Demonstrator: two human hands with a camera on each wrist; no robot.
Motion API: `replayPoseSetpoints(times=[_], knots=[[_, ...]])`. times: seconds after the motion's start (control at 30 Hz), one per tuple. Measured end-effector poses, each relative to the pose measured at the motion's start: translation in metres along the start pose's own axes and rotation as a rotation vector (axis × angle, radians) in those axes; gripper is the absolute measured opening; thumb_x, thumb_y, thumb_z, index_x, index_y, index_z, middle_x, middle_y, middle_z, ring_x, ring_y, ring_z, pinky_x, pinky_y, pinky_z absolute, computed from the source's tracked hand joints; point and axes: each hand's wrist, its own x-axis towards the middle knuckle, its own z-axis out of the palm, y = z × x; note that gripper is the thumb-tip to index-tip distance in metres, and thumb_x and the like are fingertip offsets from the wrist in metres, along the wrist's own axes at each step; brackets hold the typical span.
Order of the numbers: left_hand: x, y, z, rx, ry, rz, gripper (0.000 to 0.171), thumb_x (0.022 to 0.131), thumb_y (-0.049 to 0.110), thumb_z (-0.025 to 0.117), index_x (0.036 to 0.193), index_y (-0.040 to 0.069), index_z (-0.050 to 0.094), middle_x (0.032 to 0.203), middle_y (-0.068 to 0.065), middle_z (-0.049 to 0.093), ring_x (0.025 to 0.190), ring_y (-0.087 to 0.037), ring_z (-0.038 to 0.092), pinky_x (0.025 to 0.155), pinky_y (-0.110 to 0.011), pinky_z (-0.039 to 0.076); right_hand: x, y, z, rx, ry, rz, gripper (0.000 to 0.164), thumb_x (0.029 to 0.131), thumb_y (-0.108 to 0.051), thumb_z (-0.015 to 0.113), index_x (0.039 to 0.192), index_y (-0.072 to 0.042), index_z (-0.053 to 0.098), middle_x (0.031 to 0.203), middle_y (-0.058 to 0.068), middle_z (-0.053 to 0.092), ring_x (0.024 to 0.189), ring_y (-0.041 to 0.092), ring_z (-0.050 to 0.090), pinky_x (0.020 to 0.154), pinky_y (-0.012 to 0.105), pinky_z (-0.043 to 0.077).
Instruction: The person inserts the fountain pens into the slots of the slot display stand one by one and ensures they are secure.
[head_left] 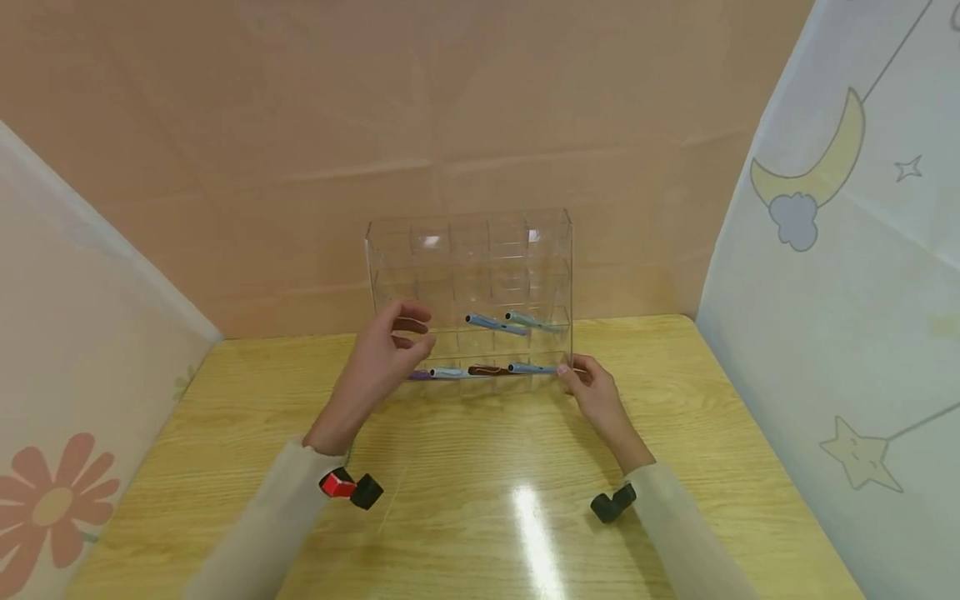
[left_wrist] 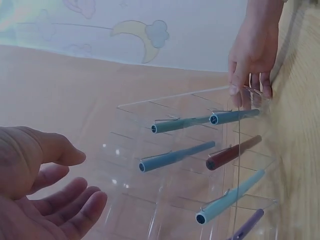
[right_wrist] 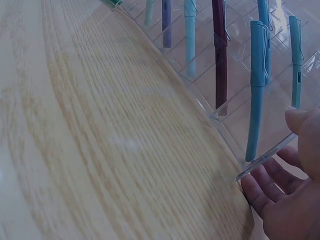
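A clear plastic pen rack (head_left: 572, 279) with rows of compartments stands upright on the table. Along its bottom row lie a purple pen (head_left: 419, 376), a light blue pen (head_left: 448, 372), a dark red pen (head_left: 489, 370) and a blue pen (head_left: 531, 368). One row higher are another blue pen (head_left: 491, 322) and a green pen (head_left: 534, 321). My right hand (head_left: 596, 396) grips the rack's lower right edge, thumb in front and fingers behind. My left hand (head_left: 381, 354), fingers loosely bent and holding nothing, hovers before the rack's left side and hides part of it.
The wooden table (head_left: 450, 517) reaches back to an orange-brown backdrop (head_left: 465, 108) close behind the rack. Printed white panels stand at the left (head_left: 67, 317) and right (head_left: 817, 333). A pale green pen (right_wrist: 149, 11) shows at the rack's far end in the right wrist view.
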Motion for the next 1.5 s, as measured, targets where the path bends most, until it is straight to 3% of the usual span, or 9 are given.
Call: replayPoseSetpoints(times=[0.27, 0.53, 0.73, 0.9, 1.03, 1.2, 1.5], knots=[[-0.038, -0.018, -0.006, 0.012, 0.056, 0.009, 0.033, 0.102, 0.012, 0.070, 0.134, 0.007, 0.060, 0.135, -0.011, 0.067, 0.122, -0.028, 0.067, 0.100, -0.042, 0.056, 0.001, 0.003, 0.000, -0.019, -0.002, 0.005, 0.063, 0.110, -0.045, 0.058, 0.154, -0.001, 0.048, 0.152, 0.022, 0.056, 0.139, 0.039, 0.057, 0.103, 0.041, 0.059], [-0.048, -0.035, -0.020, 0.052, 0.088, -0.039, 0.034, 0.104, 0.014, 0.069, 0.136, 0.009, 0.060, 0.136, -0.010, 0.067, 0.123, -0.028, 0.067, 0.091, -0.021, 0.054, 0.003, 0.003, 0.000, -0.011, -0.006, 0.005, 0.065, 0.110, -0.045, 0.058, 0.155, 0.000, 0.047, 0.153, 0.022, 0.054, 0.139, 0.040, 0.058, 0.103, 0.039, 0.059], [-0.054, -0.059, -0.039, 0.044, 0.130, -0.126, 0.034, 0.106, 0.021, 0.068, 0.136, 0.010, 0.058, 0.136, -0.012, 0.065, 0.113, -0.027, 0.070, 0.082, -0.018, 0.056, 0.002, 0.004, -0.001, -0.011, -0.007, -0.004, 0.065, 0.110, -0.045, 0.058, 0.154, 0.001, 0.047, 0.151, 0.023, 0.056, 0.138, 0.041, 0.058, 0.106, 0.046, 0.058], [-0.054, -0.081, -0.050, 0.075, 0.166, -0.127, 0.034, 0.106, 0.019, 0.067, 0.135, 0.006, 0.058, 0.134, -0.013, 0.065, 0.111, -0.017, 0.067, 0.084, -0.012, 0.053, 0.001, 0.004, -0.001, -0.016, -0.009, -0.006, 0.065, 0.110, -0.046, 0.058, 0.154, 0.000, 0.047, 0.152, 0.023, 0.055, 0.138, 0.041, 0.058, 0.105, 0.045, 0.058], [-0.051, -0.098, -0.053, 0.096, 0.180, -0.131, 0.035, 0.106, 0.017, 0.066, 0.136, 0.002, 0.057, 0.135, -0.017, 0.064, 0.116, -0.026, 0.066, 0.084, -0.009, 0.050, 0.001, 0.004, 0.000, -0.011, -0.004, 0.000, 0.064, 0.109, -0.045, 0.059, 0.154, -0.001, 0.048, 0.152, 0.022, 0.055, 0.138, 0.040, 0.059, 0.103, 0.040, 0.058], [-0.045, -0.122, -0.052, 0.096, 0.167, -0.204, 0.036, 0.106, 0.016, 0.065, 0.136, 0.000, 0.055, 0.138, -0.022, 0.062, 0.123, -0.039, 0.064, 0.081, -0.010, 0.049, 0.002, 0.004, -0.001, -0.008, -0.005, 0.000, 0.064, 0.110, -0.045, 0.058, 0.154, -0.001, 0.047, 0.152, 0.022, 0.055, 0.138, 0.040, 0.058, 0.103, 0.040, 0.058], [-0.034, -0.162, -0.043, 0.072, 0.094, -0.333, 0.040, 0.106, 0.018, 0.064, 0.139, -0.001, 0.053, 0.141, -0.026, 0.060, 0.120, -0.037, 0.065, 0.080, -0.024, 0.054, 0.001, 0.003, -0.001, -0.010, -0.002, 0.008, 0.063, 0.109, -0.045, 0.059, 0.153, -0.001, 0.049, 0.150, 0.020, 0.056, 0.137, 0.039, 0.059, 0.101, 0.037, 0.058]])
